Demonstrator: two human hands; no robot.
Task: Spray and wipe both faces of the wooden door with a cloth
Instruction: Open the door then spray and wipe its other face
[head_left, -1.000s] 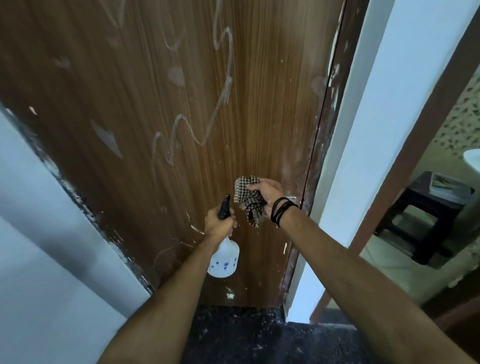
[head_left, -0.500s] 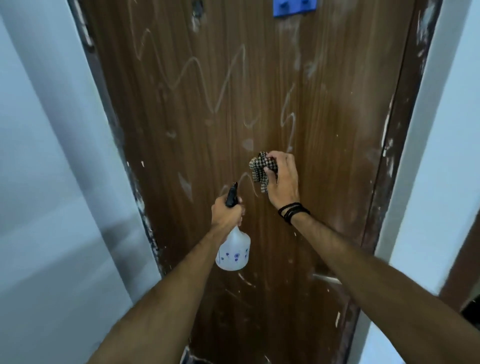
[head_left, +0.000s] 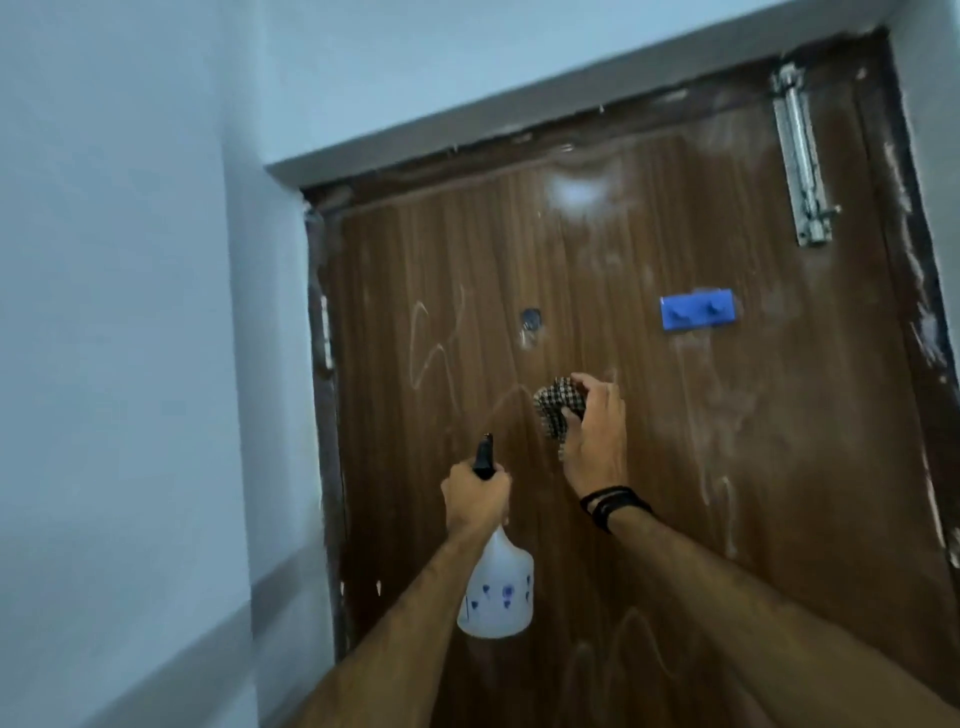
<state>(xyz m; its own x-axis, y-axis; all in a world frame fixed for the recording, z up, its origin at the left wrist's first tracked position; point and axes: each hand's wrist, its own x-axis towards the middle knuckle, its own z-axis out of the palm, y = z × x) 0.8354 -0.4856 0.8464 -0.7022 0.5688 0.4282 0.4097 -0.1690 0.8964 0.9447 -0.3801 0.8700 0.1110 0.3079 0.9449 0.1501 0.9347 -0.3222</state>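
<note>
The door (head_left: 597, 415) fills the middle and right of the head view, shut in its frame, and we take it as our landmark. On its brown face we see pale squiggles and smears, to the left of the small round peephole (head_left: 531, 319) and low down near the bottom edge, with a hazy whitish patch near the top. Our right hand (head_left: 595, 431) sits just below and to the right of the peephole, fingers curled round a bunched checked cloth (head_left: 558, 408) held up at the door's face; whether the cloth actually touches the wood we cannot tell. Our left hand (head_left: 475, 499) is lower and to the left, wrapped round the neck of a white spray bottle (head_left: 496, 597), its black nozzle (head_left: 484, 457) aimed at the door. A blue hook strip (head_left: 698, 315) lies to the right of the peephole, and a metal bolt (head_left: 800, 156) is fixed near the door's top right corner. We judge that we are working the middle of this face, either about to spray or about to wipe. The next move calls for pressing the cloth flat and sweeping it across the squiggles, steering round the hooks, with the top and bottom of this face left to cover.
</note>
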